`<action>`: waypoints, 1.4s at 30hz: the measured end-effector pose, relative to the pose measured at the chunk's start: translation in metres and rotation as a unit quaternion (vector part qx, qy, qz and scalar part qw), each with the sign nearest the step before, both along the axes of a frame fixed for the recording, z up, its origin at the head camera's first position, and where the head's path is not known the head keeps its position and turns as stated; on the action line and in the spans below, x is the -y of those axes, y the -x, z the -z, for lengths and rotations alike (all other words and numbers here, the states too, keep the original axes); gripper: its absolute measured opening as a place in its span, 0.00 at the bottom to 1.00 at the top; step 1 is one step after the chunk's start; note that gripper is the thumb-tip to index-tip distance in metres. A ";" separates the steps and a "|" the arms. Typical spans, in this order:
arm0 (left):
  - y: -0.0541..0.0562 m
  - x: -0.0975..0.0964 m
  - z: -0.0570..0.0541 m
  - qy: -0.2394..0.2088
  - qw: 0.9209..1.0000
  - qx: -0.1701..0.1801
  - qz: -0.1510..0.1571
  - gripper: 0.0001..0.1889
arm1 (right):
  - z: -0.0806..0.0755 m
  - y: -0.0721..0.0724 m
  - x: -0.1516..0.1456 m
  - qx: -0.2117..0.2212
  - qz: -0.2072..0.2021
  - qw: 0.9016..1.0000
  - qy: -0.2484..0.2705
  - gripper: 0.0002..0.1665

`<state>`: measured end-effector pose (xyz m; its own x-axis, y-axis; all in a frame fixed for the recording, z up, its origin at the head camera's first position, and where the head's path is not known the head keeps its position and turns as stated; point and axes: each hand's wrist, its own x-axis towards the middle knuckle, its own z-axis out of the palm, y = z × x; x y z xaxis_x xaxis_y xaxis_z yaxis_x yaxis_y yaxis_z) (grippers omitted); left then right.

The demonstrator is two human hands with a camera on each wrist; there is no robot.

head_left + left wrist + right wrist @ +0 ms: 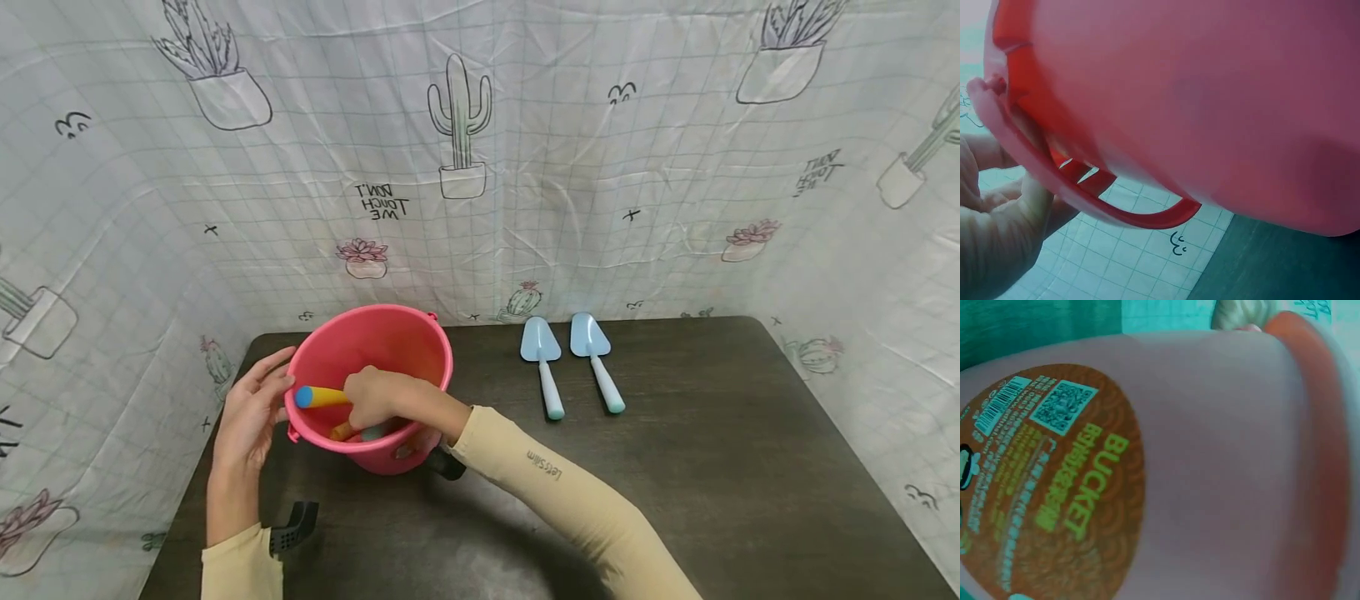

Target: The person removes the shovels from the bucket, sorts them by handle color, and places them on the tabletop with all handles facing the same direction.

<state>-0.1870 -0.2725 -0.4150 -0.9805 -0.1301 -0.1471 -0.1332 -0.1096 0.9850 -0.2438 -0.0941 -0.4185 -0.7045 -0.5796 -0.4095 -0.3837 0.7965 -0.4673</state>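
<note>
A pink bucket (pixel 375 329) stands at the left part of the table, its mouth tipped toward me. My left hand (pixel 247 417) holds its left rim; the left wrist view shows those fingers beside the bucket's curved carrying handle (pixel 1138 220). Inside the mouth, my right hand (pixel 375 396) grips a yellow stick-like handle with a blue end (pixel 305 397). The rest of that tool is hidden by the hand. Below it in the bucket lie an orange piece (pixel 342 431) and a greyish piece (pixel 372 433). An orange-brown label (pixel 1085 481) fills part of the right wrist view.
Two light-blue toy trowels, a left one (pixel 551 387) and a right one (pixel 606 383), lie side by side right of the bucket. The dark wooden table (pixel 712 467) meets a white curtain with cactus drawings (pixel 570 167) at the back and sides.
</note>
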 end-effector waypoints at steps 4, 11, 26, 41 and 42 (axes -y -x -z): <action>-0.004 -0.003 0.000 -0.013 0.999 0.008 -0.034 0.27 | -0.047 -0.010 -0.018 0.005 0.006 0.999 0.047 0.11; -0.008 -0.011 0.000 -0.026 0.999 0.000 -0.047 0.28 | -0.068 -0.006 -0.041 0.038 -0.006 0.995 0.089 0.21; -0.005 -0.006 -0.003 0.012 1.000 0.010 0.018 0.29 | -0.084 0.006 -0.068 0.112 -0.058 0.979 0.158 0.16; -0.003 -0.009 -0.004 0.025 1.000 0.015 0.001 0.28 | -0.097 0.019 -0.099 0.151 -0.031 0.972 0.180 0.03; -0.003 -0.010 -0.004 0.025 1.000 0.014 0.000 0.28 | -0.097 0.019 -0.100 0.145 -0.032 0.973 0.176 0.03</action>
